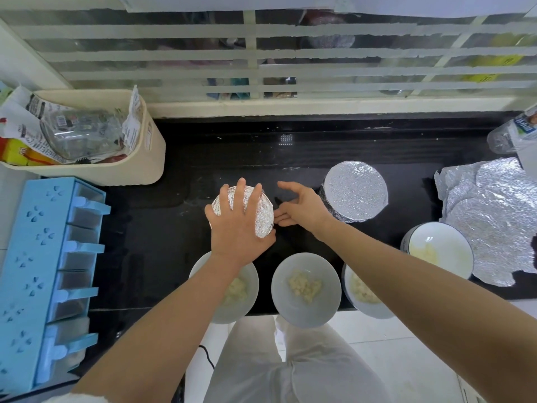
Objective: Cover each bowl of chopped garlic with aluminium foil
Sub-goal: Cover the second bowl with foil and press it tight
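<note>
Pressing the left hand (238, 231), fingers spread, flat on the foil-wrapped bowl (263, 218) at the table's middle; right hand (302, 207), fingers loosely parted, just beside it. Best to hold steady and crimp foil snugly under the rim.

The far strip of the black counter (247, 146) lies bare, from the cream bin (139, 158) at far left across to the plastic bottle (507, 132) at far right. Another bare patch opens left of the foil-wrapped bowl (264, 218), as far as the blue rack (43, 257). A row of open bowls (290, 269) lines the near edge (only slim gaps between them). To the right, a fourth bowl (447, 242) and loose foil sheets (488, 216) block the way. The right hand (302, 207) fills the gap between the wrapped bowl and the second covered bowl (356, 190).
</note>
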Demonstrator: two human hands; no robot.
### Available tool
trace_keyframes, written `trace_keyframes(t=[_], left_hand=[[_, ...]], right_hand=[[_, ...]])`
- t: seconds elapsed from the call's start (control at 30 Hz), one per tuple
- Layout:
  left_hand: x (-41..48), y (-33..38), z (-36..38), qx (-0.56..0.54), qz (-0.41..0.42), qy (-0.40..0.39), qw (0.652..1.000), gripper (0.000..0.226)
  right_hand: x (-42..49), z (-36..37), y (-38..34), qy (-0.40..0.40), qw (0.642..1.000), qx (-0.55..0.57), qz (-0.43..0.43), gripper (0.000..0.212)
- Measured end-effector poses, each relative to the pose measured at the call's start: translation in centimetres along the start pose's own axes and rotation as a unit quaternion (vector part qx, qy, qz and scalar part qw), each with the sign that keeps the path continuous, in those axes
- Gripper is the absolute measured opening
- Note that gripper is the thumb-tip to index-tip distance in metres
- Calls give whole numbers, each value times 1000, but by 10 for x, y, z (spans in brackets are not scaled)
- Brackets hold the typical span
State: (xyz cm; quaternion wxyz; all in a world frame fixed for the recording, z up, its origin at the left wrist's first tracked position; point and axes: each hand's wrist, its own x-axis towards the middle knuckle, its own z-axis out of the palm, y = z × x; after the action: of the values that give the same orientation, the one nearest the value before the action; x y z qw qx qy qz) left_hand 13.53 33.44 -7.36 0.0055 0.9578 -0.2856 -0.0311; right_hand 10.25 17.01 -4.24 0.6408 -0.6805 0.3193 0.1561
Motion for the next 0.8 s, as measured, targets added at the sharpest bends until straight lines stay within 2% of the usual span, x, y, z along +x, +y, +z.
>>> trace_keyframes(t=[0.1,0.3,0.43,0.63,0.7,0.8], left_hand=[[0,0,0,-3,2,-5,1000,96],[1,0,-5,-6,14,-14,1000,98],[3,-4,-5,5,49,-30,998,103],[6,-1,-6,11,84,-32,996,104],[6,-1,-6,16,94,-34,995,105],[7,0,-7,25,103,-40,994,105]], right_hand=[[5,-4,-12,-24,991,-130,-32,58],[12,6,-30,-35,947,-316,-40,42],[5,4,-27,-29,955,-294,-33,33],[2,1,-11,28,945,-316,-75,42],[0,-1,-10,21,942,-323,-85,47],[0,-6,-11,-7,948,-311,-73,43]])
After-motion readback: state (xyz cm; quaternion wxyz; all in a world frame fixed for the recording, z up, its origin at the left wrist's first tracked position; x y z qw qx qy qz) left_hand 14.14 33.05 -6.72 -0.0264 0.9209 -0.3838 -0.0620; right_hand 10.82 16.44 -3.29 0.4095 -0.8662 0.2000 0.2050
